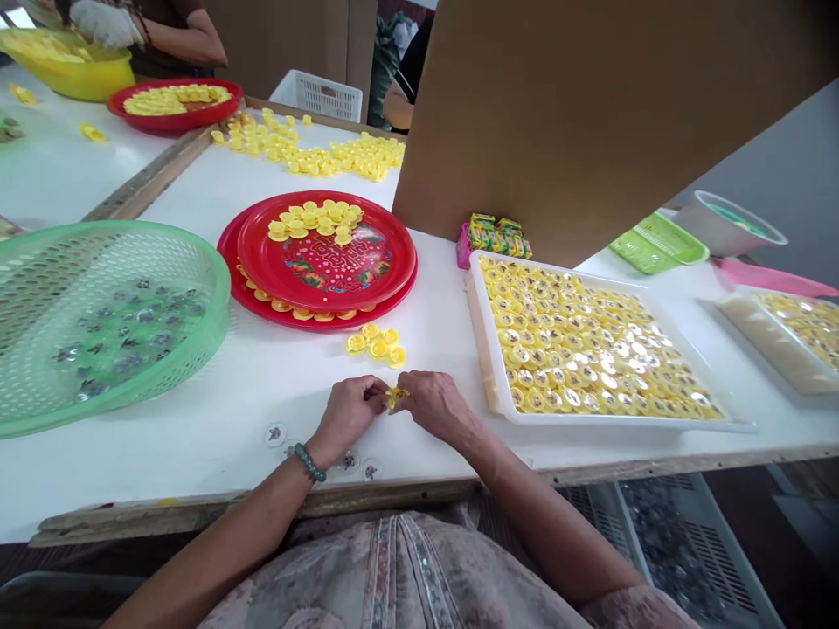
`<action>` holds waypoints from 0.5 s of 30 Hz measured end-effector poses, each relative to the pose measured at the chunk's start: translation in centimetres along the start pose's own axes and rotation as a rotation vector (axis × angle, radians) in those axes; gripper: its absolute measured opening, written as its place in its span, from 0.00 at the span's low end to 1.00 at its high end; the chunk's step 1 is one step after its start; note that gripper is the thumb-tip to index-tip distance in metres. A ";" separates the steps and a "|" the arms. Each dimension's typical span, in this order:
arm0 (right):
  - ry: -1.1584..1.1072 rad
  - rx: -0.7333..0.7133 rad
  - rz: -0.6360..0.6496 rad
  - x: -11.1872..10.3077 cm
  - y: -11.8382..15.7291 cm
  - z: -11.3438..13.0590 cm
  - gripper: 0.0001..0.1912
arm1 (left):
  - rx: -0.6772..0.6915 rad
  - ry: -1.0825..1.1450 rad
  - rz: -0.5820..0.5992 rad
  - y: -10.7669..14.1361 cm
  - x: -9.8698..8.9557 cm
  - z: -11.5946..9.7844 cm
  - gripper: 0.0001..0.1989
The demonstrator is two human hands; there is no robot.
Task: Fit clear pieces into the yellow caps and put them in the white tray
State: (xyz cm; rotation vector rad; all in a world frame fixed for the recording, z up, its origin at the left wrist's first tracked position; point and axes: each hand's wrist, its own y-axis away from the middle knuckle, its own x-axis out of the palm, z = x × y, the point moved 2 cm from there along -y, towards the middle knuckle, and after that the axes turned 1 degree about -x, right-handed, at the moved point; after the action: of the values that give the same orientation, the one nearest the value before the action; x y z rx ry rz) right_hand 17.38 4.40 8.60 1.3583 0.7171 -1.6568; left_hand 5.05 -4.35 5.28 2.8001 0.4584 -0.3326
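Observation:
Close to the table's front edge, my left hand [352, 411] and my right hand [436, 402] meet, fingers pinched on a small yellow plastic piece [395, 397] between them. Fingers cover most of that piece. Just beyond lie several loose round yellow pieces [377, 343]. Around my left wrist, clear discs with a dark printed figure [275, 434] lie flat on the white table. To the right of my right hand stands a white tray [493, 384] packed with rows of yellow pieces topped by clear printed discs.
Stacked red plates [262, 262] carry yellow pieces. A green basket [216, 323] at left holds clear discs. Yellow pieces [315, 157] spread at the back, beside a tall cardboard sheet [557, 114]. A gloved co-worker's hand [105, 24] is over a yellow basin [98, 79].

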 end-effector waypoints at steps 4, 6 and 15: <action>-0.044 0.083 -0.053 0.4 0.4 0.0 0.06 | -0.067 0.105 0.030 -0.3 -0.1 -0.1 0.10; -0.083 0.126 -0.106 0.6 0.9 0.1 0.05 | -0.095 0.153 0.063 -0.3 -0.1 -0.1 0.12; -0.081 0.066 -0.091 1.8 1.0 0.1 0.03 | -0.319 0.167 0.103 -1.3 0.1 -0.3 0.17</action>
State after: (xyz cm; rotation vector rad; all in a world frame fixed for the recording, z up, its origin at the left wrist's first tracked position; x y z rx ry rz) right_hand 18.10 3.43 6.97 1.3136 0.6911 -1.8107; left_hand 4.73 -3.05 5.19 2.5350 0.3650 -0.0006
